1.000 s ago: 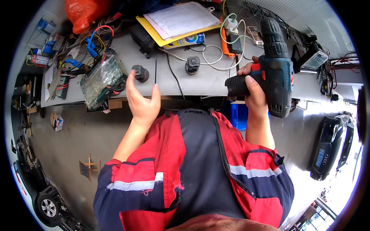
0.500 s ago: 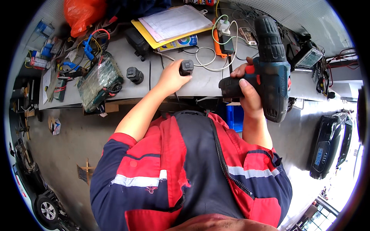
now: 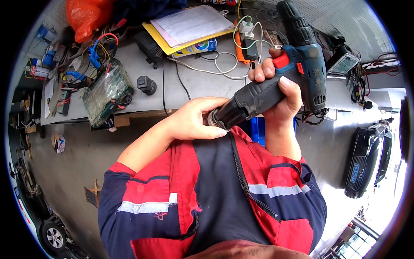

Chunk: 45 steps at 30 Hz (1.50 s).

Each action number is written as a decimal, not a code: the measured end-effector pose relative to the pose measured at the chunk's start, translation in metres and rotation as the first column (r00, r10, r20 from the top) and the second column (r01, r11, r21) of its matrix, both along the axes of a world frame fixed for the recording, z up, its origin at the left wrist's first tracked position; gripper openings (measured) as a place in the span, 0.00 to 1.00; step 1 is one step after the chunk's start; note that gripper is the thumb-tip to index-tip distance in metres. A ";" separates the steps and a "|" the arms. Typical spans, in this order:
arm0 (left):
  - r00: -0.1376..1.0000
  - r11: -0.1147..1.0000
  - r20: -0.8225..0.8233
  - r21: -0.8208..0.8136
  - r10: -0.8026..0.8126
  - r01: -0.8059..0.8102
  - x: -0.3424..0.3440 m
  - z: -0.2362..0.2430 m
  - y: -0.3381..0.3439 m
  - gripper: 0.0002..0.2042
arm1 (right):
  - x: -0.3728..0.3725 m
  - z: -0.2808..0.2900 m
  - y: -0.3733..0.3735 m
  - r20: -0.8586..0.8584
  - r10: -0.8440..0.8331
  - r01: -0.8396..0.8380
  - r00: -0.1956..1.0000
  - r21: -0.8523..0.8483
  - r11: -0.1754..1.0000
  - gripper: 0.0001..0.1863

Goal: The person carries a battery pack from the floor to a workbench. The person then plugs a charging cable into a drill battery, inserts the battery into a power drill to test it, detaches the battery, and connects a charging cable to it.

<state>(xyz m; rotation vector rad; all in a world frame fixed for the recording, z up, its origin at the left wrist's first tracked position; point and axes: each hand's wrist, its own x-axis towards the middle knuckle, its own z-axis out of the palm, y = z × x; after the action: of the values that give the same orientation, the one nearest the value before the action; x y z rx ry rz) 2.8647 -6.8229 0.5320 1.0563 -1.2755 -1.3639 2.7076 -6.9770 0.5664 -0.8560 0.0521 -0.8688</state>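
A cluttered grey counter (image 3: 205,84) runs across the workshop, with a black car (image 3: 366,159) to the right. Over the counter's near edge, the left grip (image 3: 194,120) pinches a black battery pack (image 3: 225,115) between thumb and fingers, against the handle end of a dark teal cordless drill (image 3: 314,71); how deep the pack sits I cannot tell. The right grip (image 3: 281,95) is wrapped around that handle, the chuck pointing to the far side. Left of them, a spare battery (image 3: 146,85) sits near a plastic-wrapped green case (image 3: 110,93). Farther back lie a yellow clipboard (image 3: 160,40) with papers (image 3: 192,26), a can (image 3: 194,48) and an orange power strip (image 3: 239,51).
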 end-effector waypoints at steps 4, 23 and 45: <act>0.971 0.988 0.221 -0.139 0.097 -0.068 0.003 0.007 0.005 0.32 | 0.005 -0.001 0.003 -0.028 0.034 -0.034 0.999 -0.016 0.999 0.32; 0.825 0.751 -0.299 -0.347 0.480 -0.562 -0.034 -0.006 0.008 0.40 | 0.024 0.004 0.059 -0.071 0.092 -0.096 0.993 -0.054 0.994 0.34; 0.866 0.708 -0.361 -0.505 0.345 -0.493 -0.041 -0.011 0.012 0.39 | 0.015 0.003 0.055 0.098 0.237 -0.230 0.966 -0.082 0.970 0.22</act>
<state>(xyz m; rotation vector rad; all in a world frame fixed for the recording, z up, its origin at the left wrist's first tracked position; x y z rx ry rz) 2.8234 -6.8110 0.5207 0.6577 -1.0722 -0.6418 2.7230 -6.9217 0.5697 -0.8602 -0.1719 -0.6964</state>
